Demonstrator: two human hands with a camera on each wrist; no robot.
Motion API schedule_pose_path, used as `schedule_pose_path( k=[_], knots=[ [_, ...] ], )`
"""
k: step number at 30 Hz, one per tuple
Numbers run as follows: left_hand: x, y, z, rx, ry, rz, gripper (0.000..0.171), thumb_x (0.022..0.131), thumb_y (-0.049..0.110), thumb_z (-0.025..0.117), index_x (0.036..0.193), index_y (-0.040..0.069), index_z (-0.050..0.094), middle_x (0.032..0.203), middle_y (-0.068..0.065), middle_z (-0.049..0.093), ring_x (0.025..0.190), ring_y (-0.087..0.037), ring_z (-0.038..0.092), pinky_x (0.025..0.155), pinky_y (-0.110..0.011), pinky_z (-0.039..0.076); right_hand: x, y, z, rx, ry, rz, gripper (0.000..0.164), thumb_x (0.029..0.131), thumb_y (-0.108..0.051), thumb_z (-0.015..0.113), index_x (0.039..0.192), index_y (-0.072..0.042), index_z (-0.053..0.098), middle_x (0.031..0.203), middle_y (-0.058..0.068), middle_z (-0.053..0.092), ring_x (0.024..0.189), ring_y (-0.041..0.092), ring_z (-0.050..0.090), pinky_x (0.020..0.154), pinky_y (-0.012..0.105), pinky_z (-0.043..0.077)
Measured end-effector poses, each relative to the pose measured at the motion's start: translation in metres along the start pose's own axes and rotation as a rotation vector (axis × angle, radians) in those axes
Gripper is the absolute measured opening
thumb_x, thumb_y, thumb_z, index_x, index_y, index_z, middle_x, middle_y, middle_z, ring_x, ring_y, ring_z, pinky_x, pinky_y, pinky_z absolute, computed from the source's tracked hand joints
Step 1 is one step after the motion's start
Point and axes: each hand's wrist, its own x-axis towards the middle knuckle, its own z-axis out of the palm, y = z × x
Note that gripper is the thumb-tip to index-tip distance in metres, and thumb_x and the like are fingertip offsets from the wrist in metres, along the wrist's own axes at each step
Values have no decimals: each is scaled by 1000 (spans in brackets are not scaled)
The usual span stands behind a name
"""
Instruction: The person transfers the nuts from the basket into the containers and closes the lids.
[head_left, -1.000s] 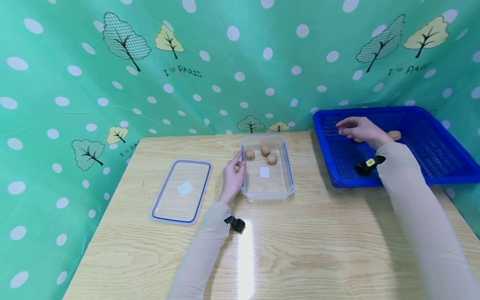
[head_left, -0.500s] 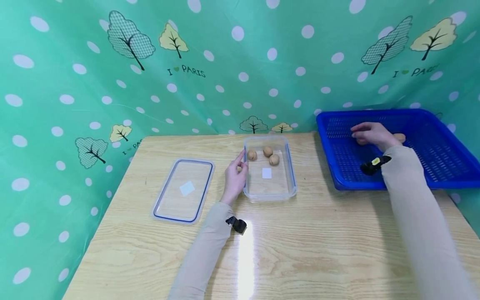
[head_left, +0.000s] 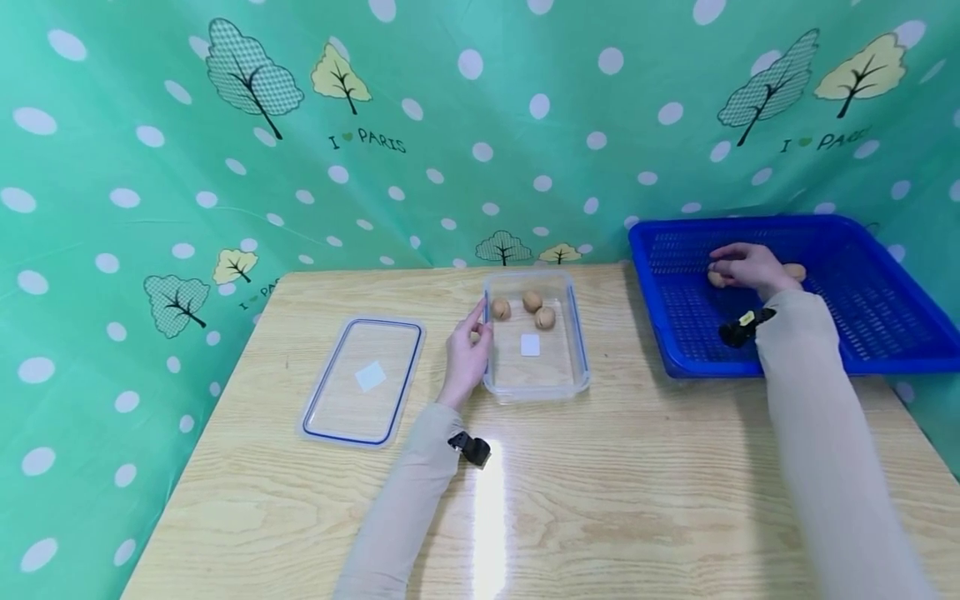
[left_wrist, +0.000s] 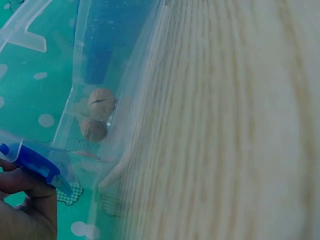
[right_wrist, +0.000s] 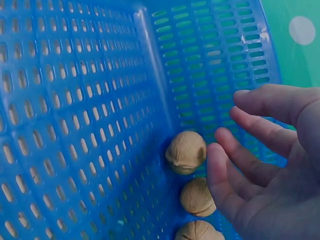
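Three walnuts point(head_left: 544, 317) sit in the far half of a clear plastic food container point(head_left: 536, 392) in the head view. My left hand point(head_left: 467, 356) rests against the container's left side, index finger stretched toward the rim. Its bent fingers lie by a blue side piece point(left_wrist: 37, 165) in the left wrist view; part of the hand is cut off there. Inside a blue basket point(head_left: 651, 310), my right hand point(head_left: 750, 268) hovers with parted, slightly bent fingers beside a row of walnuts point(right_wrist: 186, 152). A gap shows between thumb and fingers, with nothing held.
Left of the container lies its clear lid point(head_left: 360, 408) with a blue seal. A small white square point(head_left: 529, 345) shows on the container's bottom. The wooden table point(head_left: 570, 500) meets a green dotted curtain point(head_left: 420, 100) along its back edge.
My right hand has moved a little right and lower within the basket, and a walnut now shows beside its fingertips. The left hand stays at the container's side.
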Motion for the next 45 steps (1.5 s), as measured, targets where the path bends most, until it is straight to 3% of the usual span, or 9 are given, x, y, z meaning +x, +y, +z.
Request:
schedule_pose_path(
  k=[5,7,13,16,22,26,31,38,45],
  knots=[
    [1,2,-1,-8,0,5,46,98,4,53,143,9,47,91,-7,53,52,-4,37,46,-16,36,2,1,-2,-28,21,20,53,102,-24,45,140,11,34,117,14,53,85,3,52,75,23,50],
    [1,2,-1,-6,1,1,46,98,4,53,143,9,47,91,-7,53,52,-4,37,46,-16,35,3,1,-2,-36,6,34,56,102,-25,46,143,11,31,127,23,46,89,5,51,77,24,50],
    [2,3,-2,6,3,1,46,98,5,53,143,9,47,90,-7,53,52,-4,37,46,-16,35,4,4,-3,-50,-82,81,64,101,-24,48,146,13,20,143,35,28,114,31,45,91,33,48],
    [2,3,-2,5,4,3,46,98,5,53,143,10,47,90,-7,53,51,-4,37,46,-16,35,5,4,-2,-78,-124,67,61,102,-23,47,144,14,23,142,35,29,117,35,42,92,36,47],
    [2,2,-2,3,-1,6,46,98,5,53,143,10,47,90,-7,53,51,-3,36,45,-16,35,7,4,1,-108,-185,12,53,100,-18,53,135,18,35,123,27,52,92,10,55,83,35,51],
    [2,1,-2,6,-1,8,46,98,5,53,144,9,46,90,-7,53,51,-3,36,45,-16,35,12,5,3,-113,-262,8,49,99,-11,53,133,19,37,112,15,61,90,11,57,83,38,51],
    [1,1,-2,0,-1,-1,46,98,5,52,144,10,47,91,-7,54,51,-3,37,45,-16,35,16,5,6,-94,-318,13,50,97,-10,56,133,19,37,107,7,62,90,10,58,84,38,51],
    [-1,0,-2,-9,-7,-1,47,98,5,52,144,10,46,91,-7,53,50,-4,36,44,-16,35,14,3,8,-71,-291,-42,51,97,-16,59,134,14,42,114,10,60,95,12,57,85,37,51],
    [-2,0,-2,-5,-8,12,46,98,5,52,143,8,46,90,-7,54,49,-3,36,44,-16,35,9,-9,13,-48,-220,-104,50,97,-19,59,136,9,44,124,17,55,94,3,55,85,33,50]
  ],
)
